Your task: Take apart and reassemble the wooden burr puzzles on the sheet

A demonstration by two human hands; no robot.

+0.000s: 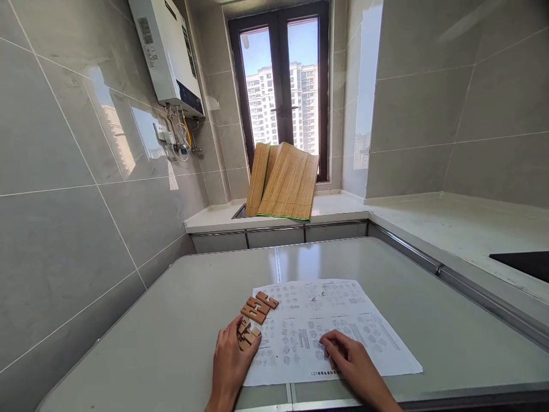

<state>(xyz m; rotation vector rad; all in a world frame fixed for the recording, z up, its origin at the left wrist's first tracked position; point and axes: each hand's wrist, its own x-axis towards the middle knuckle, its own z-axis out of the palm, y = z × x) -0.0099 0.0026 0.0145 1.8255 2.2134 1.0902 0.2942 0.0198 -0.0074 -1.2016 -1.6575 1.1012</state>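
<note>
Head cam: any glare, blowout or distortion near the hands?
Head view: window bright, not blown out; its glare streaks the left wall tiles. Wide-angle bends walls and counter edges. Left hand, wooden pieces and right hand on the printed sheet evenly lit, sharp; print too small to read.

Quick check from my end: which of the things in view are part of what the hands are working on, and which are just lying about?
In use:
- left hand, on the wooden pieces
- loose wooden pieces beside it
- right hand, fingers on the printed sheet

Lying about:
- bamboo mats by the window
- water heater on the wall
- black hob at the right edge
</note>
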